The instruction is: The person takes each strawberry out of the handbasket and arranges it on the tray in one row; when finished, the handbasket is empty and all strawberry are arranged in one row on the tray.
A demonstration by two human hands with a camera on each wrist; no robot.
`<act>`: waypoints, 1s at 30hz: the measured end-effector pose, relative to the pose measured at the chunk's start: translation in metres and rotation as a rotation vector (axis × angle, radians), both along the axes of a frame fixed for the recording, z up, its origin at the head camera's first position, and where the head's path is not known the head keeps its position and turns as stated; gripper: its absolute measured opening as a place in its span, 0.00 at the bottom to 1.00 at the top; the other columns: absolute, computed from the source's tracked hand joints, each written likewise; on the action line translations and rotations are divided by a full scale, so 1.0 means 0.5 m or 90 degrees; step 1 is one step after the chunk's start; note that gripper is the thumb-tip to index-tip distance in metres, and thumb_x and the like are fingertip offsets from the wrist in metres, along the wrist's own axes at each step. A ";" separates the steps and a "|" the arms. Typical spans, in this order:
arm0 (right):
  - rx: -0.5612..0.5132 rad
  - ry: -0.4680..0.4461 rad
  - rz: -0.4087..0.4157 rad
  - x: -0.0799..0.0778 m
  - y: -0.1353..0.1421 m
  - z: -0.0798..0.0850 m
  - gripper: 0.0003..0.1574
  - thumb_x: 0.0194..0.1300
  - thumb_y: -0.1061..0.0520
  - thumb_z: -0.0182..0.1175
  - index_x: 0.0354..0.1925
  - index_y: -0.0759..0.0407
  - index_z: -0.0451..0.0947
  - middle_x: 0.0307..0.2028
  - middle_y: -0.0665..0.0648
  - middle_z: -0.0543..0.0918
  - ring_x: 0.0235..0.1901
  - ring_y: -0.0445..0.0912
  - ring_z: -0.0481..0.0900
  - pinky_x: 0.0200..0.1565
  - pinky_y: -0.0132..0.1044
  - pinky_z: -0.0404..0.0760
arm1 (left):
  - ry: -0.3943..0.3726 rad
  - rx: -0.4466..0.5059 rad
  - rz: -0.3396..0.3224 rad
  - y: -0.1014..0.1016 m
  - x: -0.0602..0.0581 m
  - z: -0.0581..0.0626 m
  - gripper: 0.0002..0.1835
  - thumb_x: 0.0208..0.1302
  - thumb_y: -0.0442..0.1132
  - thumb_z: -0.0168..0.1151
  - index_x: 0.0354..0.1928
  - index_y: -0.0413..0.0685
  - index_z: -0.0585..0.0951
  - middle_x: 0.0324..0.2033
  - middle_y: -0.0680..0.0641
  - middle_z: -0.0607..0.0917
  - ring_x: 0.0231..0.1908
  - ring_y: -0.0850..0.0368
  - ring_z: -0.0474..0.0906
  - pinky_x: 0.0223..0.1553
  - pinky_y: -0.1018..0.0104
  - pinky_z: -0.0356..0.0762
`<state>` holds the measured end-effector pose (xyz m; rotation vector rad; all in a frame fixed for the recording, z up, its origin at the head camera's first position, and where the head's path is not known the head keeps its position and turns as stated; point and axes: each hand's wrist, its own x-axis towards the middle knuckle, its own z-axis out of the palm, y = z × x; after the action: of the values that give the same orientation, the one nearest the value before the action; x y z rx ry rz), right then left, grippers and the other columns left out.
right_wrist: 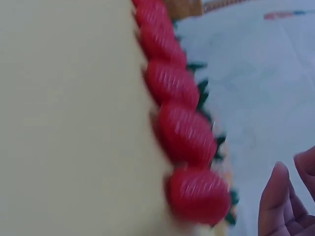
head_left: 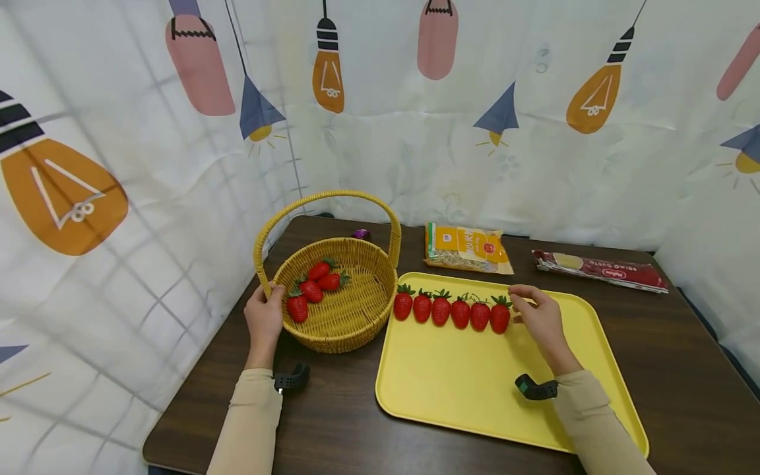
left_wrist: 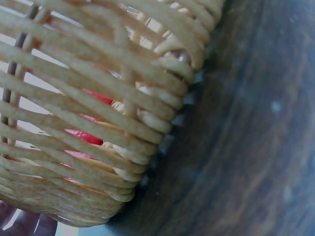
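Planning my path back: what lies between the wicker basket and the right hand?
Six strawberries in a row on the yellow tray lie between wicker basket and right hand; the head view shows this.

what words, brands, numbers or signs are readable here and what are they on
"PRIMO GUSTO", upside down, on the red packet; the lettering in its oval logo is too small to read surely.
Yellow packet: large characters and a round red logo, too small and blurred to read surely.
Basket and tray: no text visible.
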<state>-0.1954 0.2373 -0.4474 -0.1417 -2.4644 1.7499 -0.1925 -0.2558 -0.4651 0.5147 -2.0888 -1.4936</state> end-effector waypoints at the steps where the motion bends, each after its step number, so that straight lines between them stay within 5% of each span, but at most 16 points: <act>1: -0.009 0.007 0.012 0.000 -0.012 0.008 0.24 0.73 0.51 0.54 0.58 0.66 0.74 0.53 0.62 0.75 0.39 0.49 0.76 0.36 0.31 0.82 | 0.002 -0.001 0.001 0.000 0.000 0.001 0.11 0.69 0.45 0.56 0.40 0.43 0.79 0.28 0.49 0.74 0.29 0.56 0.66 0.30 0.66 0.65; 5: -0.033 0.043 0.074 -0.003 -0.074 0.037 0.22 0.73 0.52 0.55 0.56 0.67 0.75 0.53 0.65 0.76 0.38 0.52 0.79 0.36 0.32 0.82 | 0.001 -0.001 0.000 -0.001 0.001 0.000 0.11 0.69 0.45 0.56 0.40 0.44 0.79 0.26 0.49 0.73 0.27 0.55 0.65 0.29 0.66 0.65; 10: -0.029 0.096 0.168 -0.004 -0.175 0.073 0.17 0.71 0.57 0.58 0.52 0.66 0.78 0.50 0.64 0.79 0.31 0.45 0.81 0.35 0.38 0.83 | -0.007 0.000 -0.001 -0.002 0.002 0.000 0.12 0.69 0.46 0.56 0.40 0.44 0.79 0.26 0.51 0.73 0.27 0.56 0.66 0.30 0.66 0.65; 15: -0.002 0.139 0.251 0.005 -0.274 0.105 0.13 0.70 0.62 0.57 0.50 0.67 0.79 0.48 0.65 0.81 0.32 0.53 0.82 0.32 0.38 0.82 | -0.007 -0.007 0.006 -0.001 0.005 0.003 0.11 0.69 0.45 0.56 0.39 0.44 0.79 0.25 0.50 0.72 0.27 0.55 0.65 0.30 0.66 0.64; 24: -0.040 0.148 0.307 -0.023 -0.385 0.076 0.12 0.70 0.60 0.57 0.49 0.62 0.81 0.46 0.63 0.82 0.35 0.55 0.82 0.36 0.49 0.82 | -0.009 -0.006 -0.002 0.000 0.007 0.005 0.12 0.69 0.45 0.55 0.39 0.43 0.79 0.26 0.50 0.72 0.30 0.54 0.66 0.31 0.65 0.65; 30: -0.030 0.143 0.349 -0.019 -0.435 0.072 0.11 0.70 0.60 0.57 0.49 0.59 0.81 0.44 0.59 0.83 0.33 0.51 0.80 0.32 0.39 0.78 | -0.009 -0.008 -0.004 -0.001 0.007 0.005 0.11 0.69 0.44 0.55 0.39 0.44 0.79 0.24 0.51 0.71 0.27 0.55 0.65 0.29 0.65 0.64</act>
<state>-0.2049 0.0200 -0.4114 0.7509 -2.4371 1.8733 -0.1888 -0.2563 -0.4625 0.5156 -2.1108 -1.4836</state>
